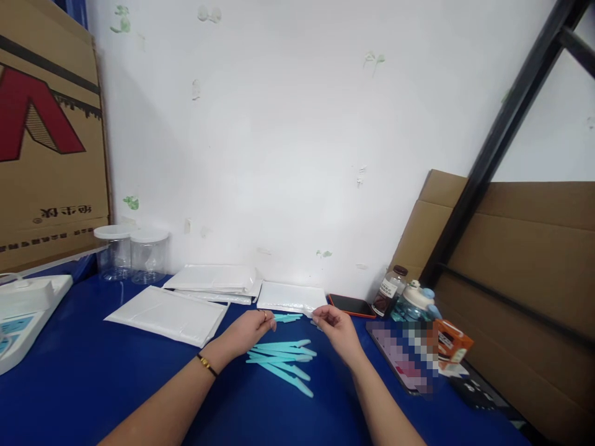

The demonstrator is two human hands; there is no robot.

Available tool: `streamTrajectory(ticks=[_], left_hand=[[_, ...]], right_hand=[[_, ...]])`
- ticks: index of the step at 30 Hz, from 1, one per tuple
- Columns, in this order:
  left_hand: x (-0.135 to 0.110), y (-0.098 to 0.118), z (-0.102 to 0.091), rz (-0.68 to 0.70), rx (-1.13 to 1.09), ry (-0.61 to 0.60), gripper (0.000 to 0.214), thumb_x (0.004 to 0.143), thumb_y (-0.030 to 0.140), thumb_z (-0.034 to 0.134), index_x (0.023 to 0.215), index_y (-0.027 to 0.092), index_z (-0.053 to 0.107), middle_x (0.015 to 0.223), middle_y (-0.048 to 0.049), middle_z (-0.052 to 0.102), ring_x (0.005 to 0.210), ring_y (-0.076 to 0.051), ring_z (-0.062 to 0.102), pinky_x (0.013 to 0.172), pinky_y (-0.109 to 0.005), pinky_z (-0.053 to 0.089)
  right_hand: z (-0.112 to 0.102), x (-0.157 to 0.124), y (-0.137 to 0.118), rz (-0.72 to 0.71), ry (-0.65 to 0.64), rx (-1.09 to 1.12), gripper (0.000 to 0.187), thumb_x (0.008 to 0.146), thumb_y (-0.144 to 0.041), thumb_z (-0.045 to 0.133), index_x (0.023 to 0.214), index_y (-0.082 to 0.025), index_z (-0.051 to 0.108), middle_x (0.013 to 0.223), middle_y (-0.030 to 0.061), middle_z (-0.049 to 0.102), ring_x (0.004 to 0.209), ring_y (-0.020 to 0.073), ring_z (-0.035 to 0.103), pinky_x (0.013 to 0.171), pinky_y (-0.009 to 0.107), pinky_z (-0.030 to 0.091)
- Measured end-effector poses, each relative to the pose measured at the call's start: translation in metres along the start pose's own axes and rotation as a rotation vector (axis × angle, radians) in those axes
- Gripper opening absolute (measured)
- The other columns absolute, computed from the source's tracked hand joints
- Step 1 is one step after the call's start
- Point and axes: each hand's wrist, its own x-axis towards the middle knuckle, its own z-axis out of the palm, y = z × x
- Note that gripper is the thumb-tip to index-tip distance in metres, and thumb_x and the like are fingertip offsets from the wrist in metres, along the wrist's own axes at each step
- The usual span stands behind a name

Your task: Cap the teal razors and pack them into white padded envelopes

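My left hand (251, 330) is curled closed over a turquoise plastic stick (288, 318) whose end pokes out to the right. My right hand (335, 326) is pinched on the edge of a small clear bag (310, 314), barely visible, just right of that stick. Below and between the hands, several more turquoise sticks (283, 360) lie in a loose pile on the blue table (93, 378).
White padded envelopes (170, 314) and a stack of them (211, 282) lie behind the hands. Two clear lidded jars (132, 253) stand at the back left, a white device (21, 310) at far left. A phone (352, 305), bottles (409, 297), an orange carton (450, 344) and cardboard sit at the right.
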Motion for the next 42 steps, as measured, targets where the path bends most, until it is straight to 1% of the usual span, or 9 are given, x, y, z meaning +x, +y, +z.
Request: streamTrajectory(ticks=[10, 14, 18, 21, 23, 25, 31, 36, 42], left_hand=[[-0.005, 0.018, -0.005, 0.013, 0.039, -0.079, 0.038, 0.088, 0.039, 0.032, 0.081, 0.019, 0.063, 0.076, 0.0005, 0.063, 0.066, -0.012, 0.050, 0.060, -0.019, 0.035], [-0.007, 0.021, -0.001, 0.016, 0.109, -0.109, 0.037, 0.086, 0.042, 0.036, 0.079, 0.020, 0.065, 0.074, -0.0002, 0.064, 0.067, -0.013, 0.052, 0.060, -0.020, 0.035], [-0.008, 0.022, 0.006, 0.087, 0.121, -0.116, 0.034, 0.084, 0.043, 0.041, 0.078, 0.021, 0.066, 0.076, -0.0005, 0.065, 0.072, -0.014, 0.054, 0.063, -0.021, 0.036], [-0.006, 0.015, 0.008, 0.087, 0.146, -0.069, 0.028, 0.083, 0.041, 0.045, 0.085, 0.024, 0.066, 0.082, -0.0005, 0.064, 0.075, -0.015, 0.056, 0.066, -0.022, 0.038], [-0.004, 0.005, 0.007, 0.054, 0.217, 0.022, 0.023, 0.082, 0.037, 0.048, 0.092, 0.025, 0.065, 0.091, -0.0013, 0.063, 0.086, -0.017, 0.056, 0.075, -0.025, 0.038], [-0.001, -0.006, 0.006, 0.012, 0.310, 0.104, 0.023, 0.081, 0.031, 0.050, 0.099, 0.026, 0.063, 0.101, -0.0026, 0.061, 0.097, -0.020, 0.053, 0.082, -0.028, 0.037], [0.004, -0.022, 0.007, -0.045, 0.422, 0.128, 0.019, 0.082, 0.028, 0.050, 0.097, 0.025, 0.061, 0.100, -0.0041, 0.060, 0.099, -0.021, 0.051, 0.083, -0.029, 0.036], [0.005, -0.014, 0.006, -0.057, 0.479, 0.101, 0.014, 0.082, 0.025, 0.048, 0.079, 0.020, 0.061, 0.086, -0.0037, 0.063, 0.085, -0.020, 0.056, 0.071, -0.029, 0.035], [0.006, -0.008, 0.004, -0.013, 0.540, 0.070, 0.025, 0.086, 0.023, 0.038, 0.077, 0.018, 0.061, 0.081, -0.0059, 0.064, 0.077, -0.019, 0.057, 0.069, -0.030, 0.033]], right_hand=[[0.010, -0.006, -0.014, -0.032, -0.109, -0.182, 0.018, 0.073, -0.033, 0.064, 0.079, -0.016, 0.068, 0.068, 0.0019, 0.062, 0.063, 0.0134, 0.052, 0.060, 0.024, 0.040], [0.010, -0.010, -0.020, 0.024, -0.235, -0.184, 0.018, 0.069, -0.032, 0.066, 0.076, -0.016, 0.070, 0.063, 0.0011, 0.062, 0.056, 0.0114, 0.050, 0.053, 0.022, 0.038], [-0.001, -0.009, -0.023, 0.108, -0.399, -0.154, 0.020, 0.068, -0.034, 0.066, 0.077, -0.016, 0.070, 0.060, 0.0007, 0.062, 0.053, 0.0118, 0.050, 0.051, 0.022, 0.038], [-0.019, -0.003, -0.016, 0.066, -0.251, -0.240, 0.020, 0.071, -0.032, 0.062, 0.079, -0.016, 0.069, 0.065, 0.0019, 0.063, 0.058, 0.0139, 0.053, 0.055, 0.024, 0.039], [-0.033, 0.001, -0.006, 0.048, -0.085, -0.365, 0.018, 0.073, -0.029, 0.057, 0.079, -0.017, 0.068, 0.066, 0.0022, 0.063, 0.060, 0.0151, 0.053, 0.057, 0.025, 0.039], [-0.044, 0.003, 0.004, 0.047, -0.007, -0.507, 0.016, 0.071, -0.024, 0.055, 0.078, -0.018, 0.067, 0.069, 0.0026, 0.064, 0.062, 0.0161, 0.054, 0.060, 0.026, 0.040], [-0.042, 0.001, 0.024, 0.043, -0.109, -0.720, 0.010, 0.067, -0.019, 0.060, 0.075, -0.019, 0.065, 0.079, 0.0030, 0.060, 0.068, 0.0158, 0.054, 0.065, 0.025, 0.040], [-0.032, 0.000, 0.028, 0.097, -0.151, -0.665, 0.002, 0.068, -0.016, 0.059, 0.068, -0.017, 0.062, 0.072, 0.0017, 0.058, 0.065, 0.0140, 0.052, 0.061, 0.023, 0.038], [-0.023, -0.002, 0.019, 0.082, -0.201, -0.544, 0.010, 0.067, -0.009, 0.057, 0.069, -0.018, 0.060, 0.062, -0.0023, 0.057, 0.057, 0.0115, 0.049, 0.053, 0.020, 0.034]])
